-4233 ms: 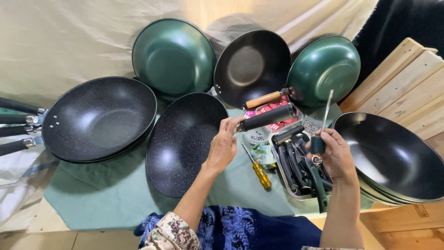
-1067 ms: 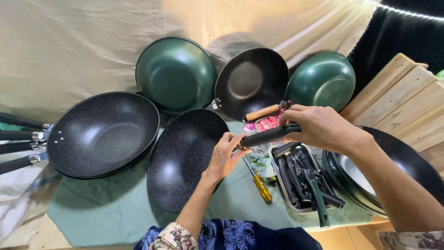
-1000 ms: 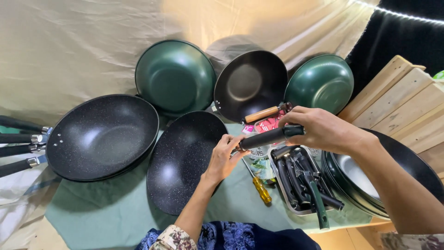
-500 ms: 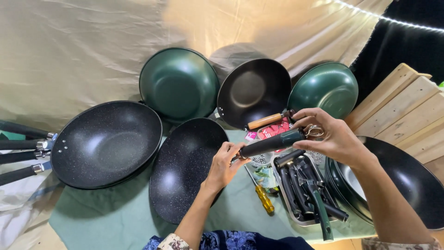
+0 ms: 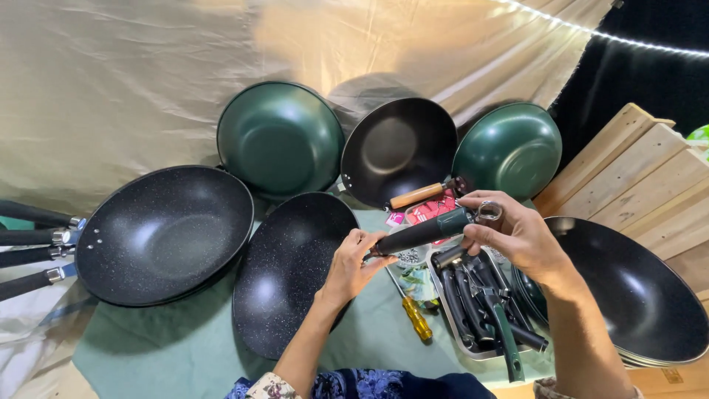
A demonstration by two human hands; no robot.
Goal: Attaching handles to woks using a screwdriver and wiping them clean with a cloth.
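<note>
while the left hand [image 5: 353, 264] pinches one end of the long black pan handle [image 5: 422, 233] over the speckled black wok [image 5: 292, 270], the right hand [image 5: 517, 238] fingers close around its far end.

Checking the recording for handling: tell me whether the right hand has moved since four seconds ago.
Yes. The right hand went from above the tray up-left to the dark handle's end.

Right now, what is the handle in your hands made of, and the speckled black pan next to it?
The handle, held by the left hand and right hand, looks like dark matte plastic with a shiny silver metal ring at its end. The speckled pan seems metal with a black non-stick coating; pale flecks and a soft sheen suggest that. I can't be certain from looks alone.
</note>
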